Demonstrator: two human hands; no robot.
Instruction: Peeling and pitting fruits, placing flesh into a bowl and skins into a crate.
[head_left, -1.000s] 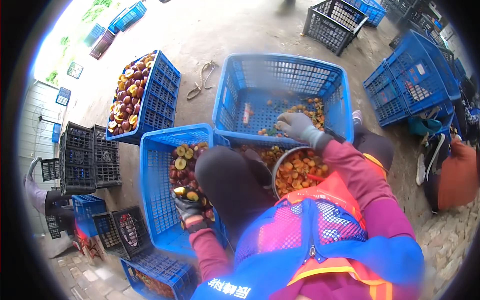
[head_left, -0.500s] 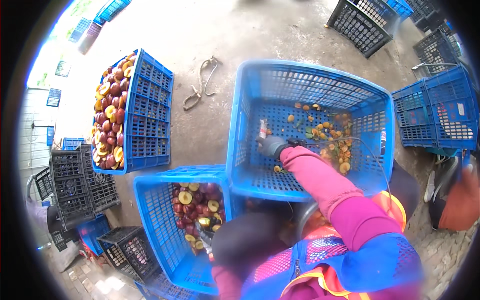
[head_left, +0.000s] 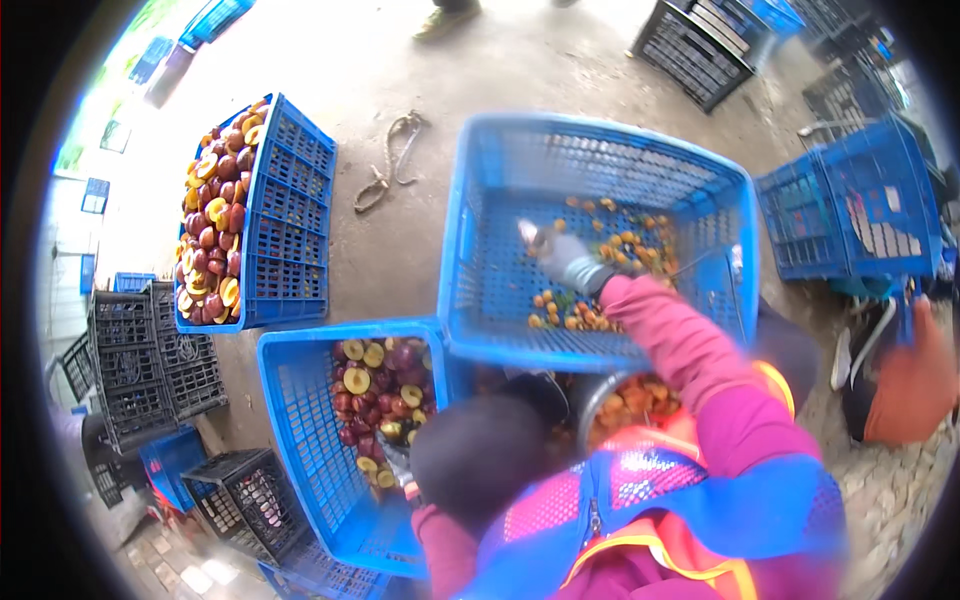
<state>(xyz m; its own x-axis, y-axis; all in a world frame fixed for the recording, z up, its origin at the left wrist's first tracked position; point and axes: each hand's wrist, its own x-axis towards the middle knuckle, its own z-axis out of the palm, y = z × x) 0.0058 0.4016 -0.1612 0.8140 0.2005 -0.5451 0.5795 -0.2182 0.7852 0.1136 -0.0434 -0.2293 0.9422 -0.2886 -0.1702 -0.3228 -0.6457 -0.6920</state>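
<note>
My right hand (head_left: 572,264), in a grey glove, reaches into the large blue crate (head_left: 600,356). Its fingers are closed on a small pale-tipped thing (head_left: 528,231), too blurred to name. Below and beyond that hand, small orange-brown pieces (head_left: 628,244), perhaps fruit stones, lie on the crate's floor with some green leaves. My left hand (head_left: 398,462), gloved, is down in the lower blue crate (head_left: 300,420), against dark red plums (head_left: 375,408), some cut to show yellow flesh. My dark knee hides part of that hand, and its fingers do not show clearly.
A blue crate heaped with halved plums (head_left: 212,225) stands at the left. A metal bowl of orange pieces (head_left: 635,402) sits by my lap. A looped cord (head_left: 385,165) lies on the floor. Black crates (head_left: 150,360) stack at far left; another person (head_left: 910,380) crouches at right.
My right hand has shifted away from the crate's left wall, still closed. More of the bowl of orange pieces shows. A person's foot has come into view at the top. The whole view has shifted slightly.
</note>
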